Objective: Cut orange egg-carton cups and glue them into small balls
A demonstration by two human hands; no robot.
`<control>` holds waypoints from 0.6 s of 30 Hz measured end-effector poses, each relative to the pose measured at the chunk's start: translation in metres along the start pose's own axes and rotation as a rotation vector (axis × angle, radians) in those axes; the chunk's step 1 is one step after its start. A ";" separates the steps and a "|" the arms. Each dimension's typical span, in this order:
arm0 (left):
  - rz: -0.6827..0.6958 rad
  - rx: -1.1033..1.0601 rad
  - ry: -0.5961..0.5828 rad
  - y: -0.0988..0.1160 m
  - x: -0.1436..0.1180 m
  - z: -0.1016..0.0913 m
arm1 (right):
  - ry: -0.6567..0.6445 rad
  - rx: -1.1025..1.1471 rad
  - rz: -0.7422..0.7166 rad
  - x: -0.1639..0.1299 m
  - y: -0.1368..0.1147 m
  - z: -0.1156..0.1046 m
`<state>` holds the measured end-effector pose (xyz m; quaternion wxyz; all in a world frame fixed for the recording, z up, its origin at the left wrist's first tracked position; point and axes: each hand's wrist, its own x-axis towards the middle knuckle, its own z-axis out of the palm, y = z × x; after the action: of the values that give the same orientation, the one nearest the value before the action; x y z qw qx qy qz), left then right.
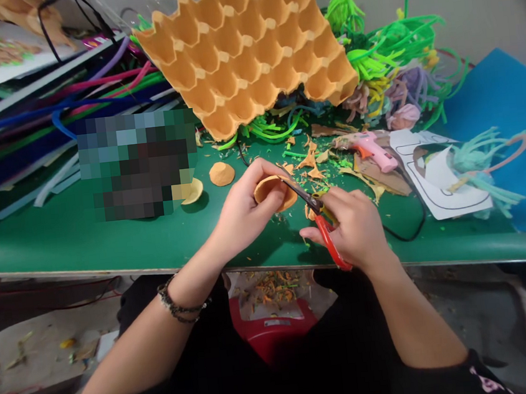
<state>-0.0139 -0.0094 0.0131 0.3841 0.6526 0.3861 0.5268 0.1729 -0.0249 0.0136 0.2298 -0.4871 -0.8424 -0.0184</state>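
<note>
- Bottom centre of the frame, below the table edge: a red bin (272, 334) with orange and green scraps on top of it.
- Left hand (241, 215), beaded bracelet (180, 303) on the wrist, is closed around an orange cardboard cup (272, 191) just right of frame centre, fingers curled over its rim.
- Right hand (353, 228) grips red-handled scissors (323, 225); fingers through the loops, blades pointing up-left and meeting the cup's edge.
- Both hands hover just above the near edge of the green table (60, 237).
- Loose cut cups lie on the green surface left of the hands: one domed piece (222, 174), one paler piece (192, 192) beside a blurred-out patch.
- Orange and green trimmings (309, 161) are scattered just behind the hands.
- Right of centre: a pink glue gun (373, 149) lying on its side, its black cord looping toward the table edge.
- Further right: white paper with black outlines (445, 193) on a blue sheet (514, 133).
- Top centre: a large orange egg tray (247, 48), tilted, propped up over the clutter.
- Upper right: a heap of green, yellow and lilac pipe cleaners (385, 65).
- Upper left: long coloured strips (48, 119) stacked flat.
</note>
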 end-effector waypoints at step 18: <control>-0.131 -0.046 -0.087 -0.001 0.004 -0.003 | -0.093 0.186 0.132 0.004 -0.002 -0.005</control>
<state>-0.0168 -0.0053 0.0139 0.4490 0.6391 0.3989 0.4804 0.1711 -0.0240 0.0199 0.2352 -0.5182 -0.8165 0.0975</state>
